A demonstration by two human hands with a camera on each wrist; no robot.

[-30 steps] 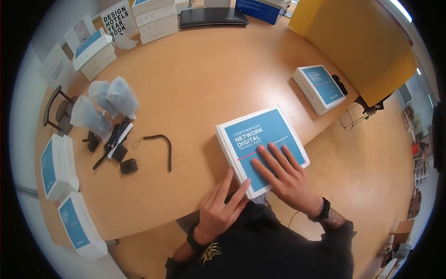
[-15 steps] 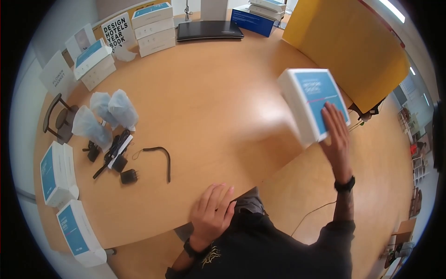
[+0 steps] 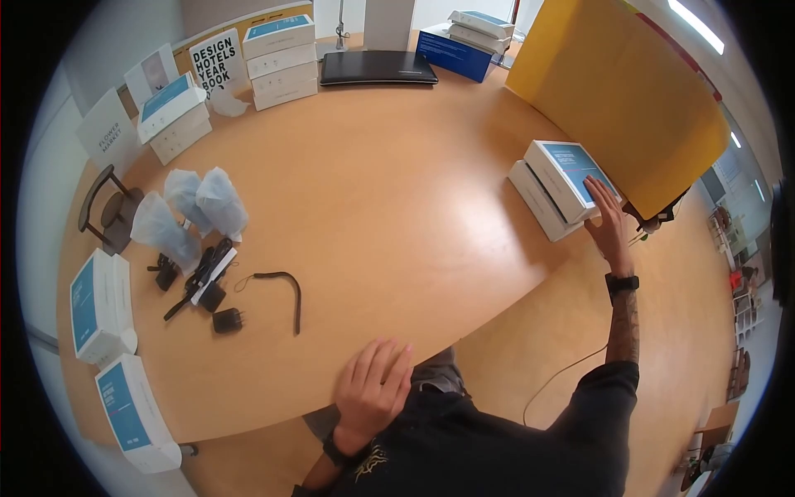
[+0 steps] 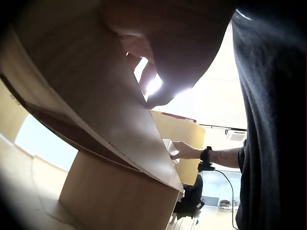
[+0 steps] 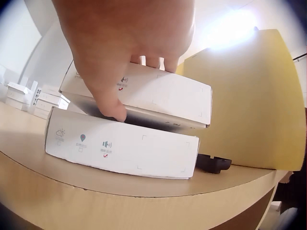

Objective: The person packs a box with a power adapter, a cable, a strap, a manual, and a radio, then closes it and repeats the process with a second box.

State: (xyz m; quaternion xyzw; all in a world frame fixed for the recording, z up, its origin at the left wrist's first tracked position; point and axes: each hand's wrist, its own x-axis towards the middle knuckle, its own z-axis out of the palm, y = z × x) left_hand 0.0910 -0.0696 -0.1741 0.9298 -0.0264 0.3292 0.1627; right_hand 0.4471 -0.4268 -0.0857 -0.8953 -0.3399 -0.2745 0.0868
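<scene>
At the table's right edge my right hand (image 3: 609,224) grips a white box with a blue lid (image 3: 571,170). Its fingers lie over the lid, and the thumb (image 5: 114,111) hooks under the near bottom edge. Directly beneath is a second white box (image 5: 122,147), lying flat on the table. A dark gap shows between the two, and the upper one is slightly tilted. My left hand (image 3: 373,389) rests on the table's near edge with relaxed fingers, holding nothing.
Bagged items (image 3: 219,203), a black charger (image 3: 228,320), cables and a wrist strap (image 3: 296,298) lie at left. White boxes (image 3: 116,302) line the left edge. A laptop (image 3: 379,68) sits at the back. A yellow panel (image 3: 613,99) rises beside the stack, near a small black object (image 5: 213,163).
My right hand has carried the box from the near edge, up and rightward, onto the other box at the right. My left hand has come off the box and onto the table edge.
</scene>
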